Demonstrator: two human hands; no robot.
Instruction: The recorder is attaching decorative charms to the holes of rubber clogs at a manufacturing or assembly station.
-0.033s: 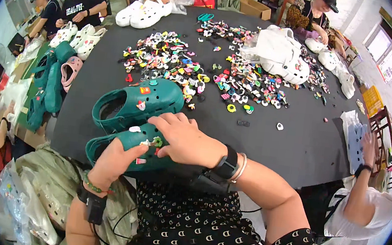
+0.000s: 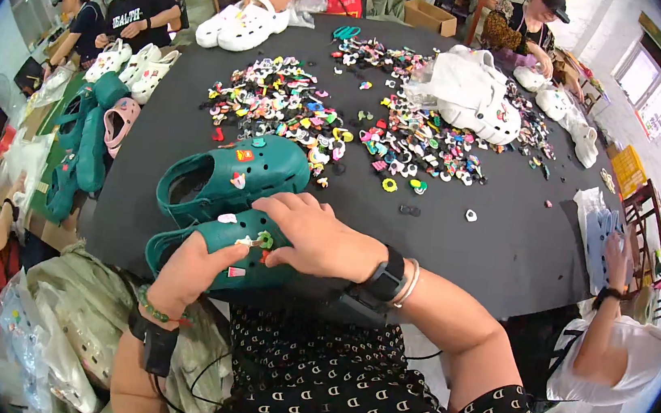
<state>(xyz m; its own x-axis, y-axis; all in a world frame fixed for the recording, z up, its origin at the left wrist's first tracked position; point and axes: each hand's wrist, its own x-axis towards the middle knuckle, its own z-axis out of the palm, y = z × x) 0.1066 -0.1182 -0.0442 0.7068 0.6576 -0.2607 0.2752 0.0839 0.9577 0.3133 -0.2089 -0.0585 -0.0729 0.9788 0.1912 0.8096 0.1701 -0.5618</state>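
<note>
Two dark green clogs lie side by side on the black table, toes to the right. On the nearer clog [image 2: 218, 230], my left hand [image 2: 186, 273] grips the side, its thumb pressed on the top beside small charms. My right hand [image 2: 318, 242] is wrapped over the toe of the same clog, its thumb close to a green flower charm [image 2: 265, 239]. A pink and white charm [image 2: 236, 272] sits lower on that clog. Just beyond lies the farther clog [image 2: 273, 169], with red and white charms on its upper. Part of the nearer clog is hidden under my hands.
Past the clogs, loose colourful charms [image 2: 269, 102] cover the table [image 2: 342, 249] in heaps. White clogs [image 2: 480, 113] rest on the right heap. Green clogs [image 2: 91, 151] and a pink clog [image 2: 119, 124] stand at left. Other people work around the table, one handling a pale blue clog [image 2: 596, 249].
Almost nothing differs; the view has shifted very slightly. The hand of the person at right has moved a little on the pale blue clog. My grip looks the same.
</note>
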